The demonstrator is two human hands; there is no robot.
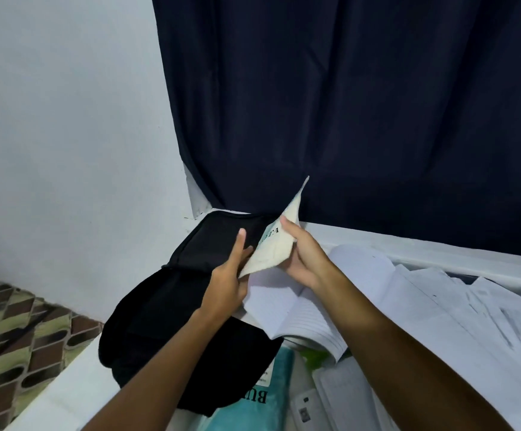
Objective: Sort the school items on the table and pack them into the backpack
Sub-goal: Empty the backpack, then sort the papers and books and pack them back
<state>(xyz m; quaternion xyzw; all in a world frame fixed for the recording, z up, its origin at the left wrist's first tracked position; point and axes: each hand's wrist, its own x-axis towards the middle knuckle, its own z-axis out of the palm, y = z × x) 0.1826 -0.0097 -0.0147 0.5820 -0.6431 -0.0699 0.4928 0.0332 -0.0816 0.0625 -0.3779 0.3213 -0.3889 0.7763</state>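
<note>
Both hands are up over the white tabletop [76,396], sharing a thin cream-coloured paper booklet [273,247] tilted on edge just above the black fabric backpack [191,290]. The left hand [228,281] pinches its lower corner, forefinger stretched out along the backpack's top. The right hand [302,259] grips the near edge, thumb pressed on the cover. Beneath them an open lined white notebook [302,318] lies flat, a teal book [259,399] beside the backpack, loose white papers [458,293] to the right.

Backpack [191,312] lies left of open notebook [312,309] on table [408,244].
</note>
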